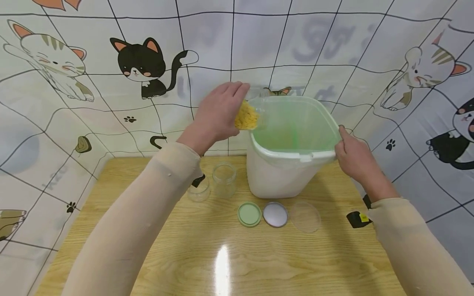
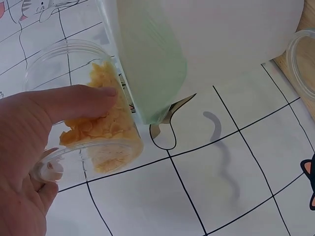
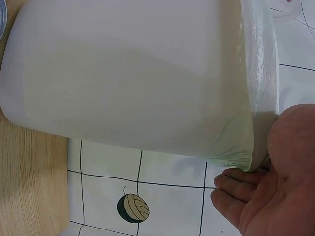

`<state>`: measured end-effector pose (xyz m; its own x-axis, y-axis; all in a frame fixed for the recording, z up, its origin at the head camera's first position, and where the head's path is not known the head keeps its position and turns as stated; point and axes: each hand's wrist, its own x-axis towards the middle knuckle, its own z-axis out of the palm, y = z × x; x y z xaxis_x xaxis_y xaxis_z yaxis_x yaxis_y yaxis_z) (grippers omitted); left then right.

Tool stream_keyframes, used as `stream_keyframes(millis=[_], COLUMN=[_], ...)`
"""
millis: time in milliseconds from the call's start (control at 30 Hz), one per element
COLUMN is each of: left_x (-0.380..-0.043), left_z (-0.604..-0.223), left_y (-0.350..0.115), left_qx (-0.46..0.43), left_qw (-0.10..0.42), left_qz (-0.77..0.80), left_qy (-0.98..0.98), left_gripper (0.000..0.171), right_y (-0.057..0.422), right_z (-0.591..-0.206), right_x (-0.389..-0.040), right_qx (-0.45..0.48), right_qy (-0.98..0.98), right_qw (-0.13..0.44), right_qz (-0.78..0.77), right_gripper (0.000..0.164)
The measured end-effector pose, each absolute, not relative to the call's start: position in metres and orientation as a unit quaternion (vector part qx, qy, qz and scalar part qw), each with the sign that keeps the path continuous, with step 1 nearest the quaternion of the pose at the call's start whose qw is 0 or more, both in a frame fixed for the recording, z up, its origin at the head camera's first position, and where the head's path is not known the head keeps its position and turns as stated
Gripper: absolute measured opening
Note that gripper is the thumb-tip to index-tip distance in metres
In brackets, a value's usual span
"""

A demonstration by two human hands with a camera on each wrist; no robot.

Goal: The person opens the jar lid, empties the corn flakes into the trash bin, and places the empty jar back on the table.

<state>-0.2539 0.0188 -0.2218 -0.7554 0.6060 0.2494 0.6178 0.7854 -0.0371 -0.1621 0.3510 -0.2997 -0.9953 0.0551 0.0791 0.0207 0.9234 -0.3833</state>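
Observation:
My left hand [image 1: 218, 111] grips a clear jar [image 2: 129, 129] of yellow flakes, tipped on its side with the mouth toward the bin. In the left wrist view the thumb lies along the jar, over the flakes [image 2: 101, 127]. The jar overlaps the left rim of a white bin [image 1: 275, 176] lined with a thin green bag [image 1: 314, 123]. On the bin's other side, my right hand [image 1: 353, 158] holds the rim, thumb on top and fingers beneath, as the right wrist view shows. The bin leans, with its right side raised.
Left of the bin, a clear jar [image 1: 224, 183] and a lower clear container [image 1: 198, 192] stand on the wooden table [image 1: 192, 255]. In front lie a green lid [image 1: 249, 214], a whitish lid [image 1: 275, 214] and a clear disc [image 1: 305, 217]. A cat-patterned wall covering [image 1: 207, 45] rises behind.

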Motion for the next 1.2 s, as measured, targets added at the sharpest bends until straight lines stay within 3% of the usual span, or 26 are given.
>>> stream_keyframes(millis=[467, 1200], left_x=[-0.2532, -0.2511], left_z=[-0.2223, -0.2252], left_y=[0.0246, 0.0275], left_qx=[-0.352, -0.359], left_qw=[0.165, 0.191], left_qz=[0.019, 0.062], left_qy=[-0.921, -0.912], left_gripper=[0.086, 0.08], right_y=[0.3534, 0.3528], right_z=[-0.3009, -0.3022], right_x=[-0.1613, -0.161], right_qx=[-0.014, -0.012], right_qy=[-0.979, -0.977], right_qw=[0.054, 0.057], right_qz=[0.196, 0.206], right_gripper=[0.059, 0.059])
